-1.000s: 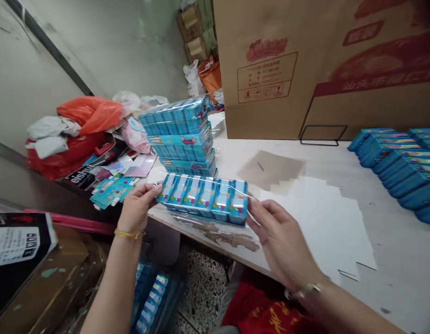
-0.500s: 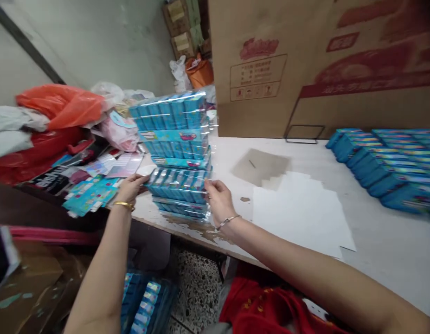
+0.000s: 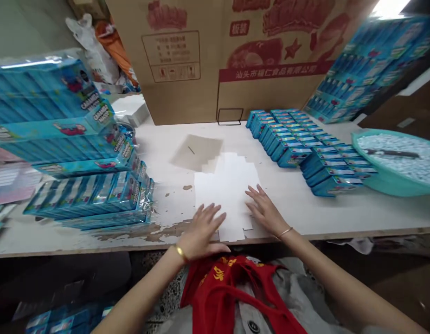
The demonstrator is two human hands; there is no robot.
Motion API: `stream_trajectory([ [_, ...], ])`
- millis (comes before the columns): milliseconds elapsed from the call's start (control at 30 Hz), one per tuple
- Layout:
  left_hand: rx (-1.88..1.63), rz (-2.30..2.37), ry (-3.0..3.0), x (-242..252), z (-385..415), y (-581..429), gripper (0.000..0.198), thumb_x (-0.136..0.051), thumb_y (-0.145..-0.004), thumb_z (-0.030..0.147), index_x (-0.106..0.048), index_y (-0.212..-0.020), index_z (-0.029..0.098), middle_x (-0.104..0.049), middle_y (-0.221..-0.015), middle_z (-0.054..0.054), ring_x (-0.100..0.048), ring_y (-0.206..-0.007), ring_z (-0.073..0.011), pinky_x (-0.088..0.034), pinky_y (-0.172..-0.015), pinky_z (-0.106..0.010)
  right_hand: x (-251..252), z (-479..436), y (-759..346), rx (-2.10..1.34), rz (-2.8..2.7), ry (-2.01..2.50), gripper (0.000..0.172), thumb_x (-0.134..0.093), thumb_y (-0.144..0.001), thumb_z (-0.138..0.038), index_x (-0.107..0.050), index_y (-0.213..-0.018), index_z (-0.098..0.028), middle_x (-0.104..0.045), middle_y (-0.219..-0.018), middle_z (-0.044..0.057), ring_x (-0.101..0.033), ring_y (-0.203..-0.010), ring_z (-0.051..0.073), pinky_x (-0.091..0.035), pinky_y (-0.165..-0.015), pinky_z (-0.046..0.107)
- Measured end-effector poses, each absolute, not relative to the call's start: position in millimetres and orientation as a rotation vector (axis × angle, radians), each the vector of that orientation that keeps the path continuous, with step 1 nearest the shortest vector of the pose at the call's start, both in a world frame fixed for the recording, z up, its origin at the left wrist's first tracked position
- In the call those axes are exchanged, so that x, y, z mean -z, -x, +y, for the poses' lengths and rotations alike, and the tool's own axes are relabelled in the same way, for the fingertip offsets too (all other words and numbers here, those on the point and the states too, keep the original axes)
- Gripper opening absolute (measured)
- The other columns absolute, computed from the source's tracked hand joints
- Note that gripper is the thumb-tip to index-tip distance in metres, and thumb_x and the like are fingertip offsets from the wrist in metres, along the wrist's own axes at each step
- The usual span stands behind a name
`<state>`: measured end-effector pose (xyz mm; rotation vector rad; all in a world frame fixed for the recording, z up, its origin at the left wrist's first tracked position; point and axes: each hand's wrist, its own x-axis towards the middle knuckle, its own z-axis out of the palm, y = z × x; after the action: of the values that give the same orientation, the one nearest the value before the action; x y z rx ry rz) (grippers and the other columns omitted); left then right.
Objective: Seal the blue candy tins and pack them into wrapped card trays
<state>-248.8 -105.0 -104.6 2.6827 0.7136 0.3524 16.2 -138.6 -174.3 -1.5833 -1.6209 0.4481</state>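
My left hand point(image 3: 203, 231) has its fingers spread over the near left part of a flat white cardboard blank point(image 3: 223, 183) with stepped edges. At the blank's right edge is my right hand point(image 3: 266, 211), also with fingers apart. Neither hand holds anything. Whether the fingertips touch the blank or hover just above it is hard to tell. To the left rises a stack of blue candy-box packs point(image 3: 93, 195) in clear film, apart from both hands.
Rows of small blue boxes point(image 3: 287, 139) stand at right, beside a turquoise basin point(image 3: 392, 178) of pale pellets with a dark-handled tool. A large brown carton point(image 3: 187, 102) closes off the back. More wrapped packs point(image 3: 361, 69) are piled at the far right.
Both hands have let go of the wrapped pack on the left stack and moved right to the white blank. The view has turned right, bringing the basin into sight.
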Motion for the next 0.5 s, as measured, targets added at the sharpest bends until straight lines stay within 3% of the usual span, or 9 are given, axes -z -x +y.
stream_trajectory([
  [67, -0.095, 0.622, -2.697, 133.6, -106.8, 227.3, 0.086, -0.069, -0.066, 0.063, -0.046, -0.133, 0.014, -0.038, -0.145, -0.023, -0.03, -0.138, -0.0381, -0.026, -0.111, -0.057, 186.5, -158.2, -27.8, -0.457, -1.648, 1.621, 0.044, -0.049, -0.089, -0.044, -0.056, -0.126, -0.021, -0.048, -0.141, 0.011, -0.023, -0.142, 0.027, -0.024, -0.113, 0.055],
  [133, 0.002, 0.603, -2.703, 148.1, -105.4, 222.7, 0.076, -0.068, -0.072, 0.055, -0.048, -0.131, 0.012, -0.037, -0.145, -0.024, -0.028, -0.138, -0.0381, -0.028, -0.111, -0.055, 192.8, -173.3, -30.7, -0.504, -1.615, 1.634, 0.047, -0.049, -0.089, -0.044, -0.054, -0.129, -0.021, -0.047, -0.142, 0.011, -0.025, -0.141, 0.026, -0.024, -0.113, 0.054],
  [267, -0.024, 0.581, -2.669, 146.2, -97.6, 226.6, 0.044, -0.056, -0.086, 0.04, -0.055, -0.123, 0.015, -0.044, -0.142, -0.019, -0.034, -0.137, -0.0323, -0.035, -0.11, -0.049, 200.5, -184.8, -34.6, -0.666, -1.464, 1.579, 0.047, -0.05, -0.088, -0.047, -0.056, -0.128, -0.023, -0.051, -0.139, 0.01, -0.032, -0.139, 0.024, -0.024, -0.114, 0.052],
  [433, -0.06, 0.603, -2.721, 134.8, -100.8, 224.9, 0.064, -0.068, -0.073, 0.051, -0.055, -0.125, 0.015, -0.049, -0.137, -0.021, -0.042, -0.131, -0.0365, -0.041, -0.104, -0.051, 200.2, -181.1, -38.2, -0.794, -1.255, 1.492, 0.047, -0.056, -0.082, -0.056, -0.064, -0.117, -0.026, -0.057, -0.133, 0.008, -0.037, -0.136, 0.024, -0.022, -0.115, 0.05],
  [500, -0.196, 0.579, -2.829, 132.5, -106.9, 228.9, 0.051, -0.065, -0.078, 0.039, -0.057, -0.124, 0.019, -0.053, -0.134, -0.018, -0.048, -0.126, -0.0343, -0.048, -0.099, -0.047, 190.0, -180.0, -35.1, -0.831, -1.183, 1.497, 0.051, -0.058, -0.078, -0.062, -0.066, -0.114, -0.027, -0.058, -0.132, 0.008, -0.041, -0.133, 0.025, -0.024, -0.114, 0.051],
])
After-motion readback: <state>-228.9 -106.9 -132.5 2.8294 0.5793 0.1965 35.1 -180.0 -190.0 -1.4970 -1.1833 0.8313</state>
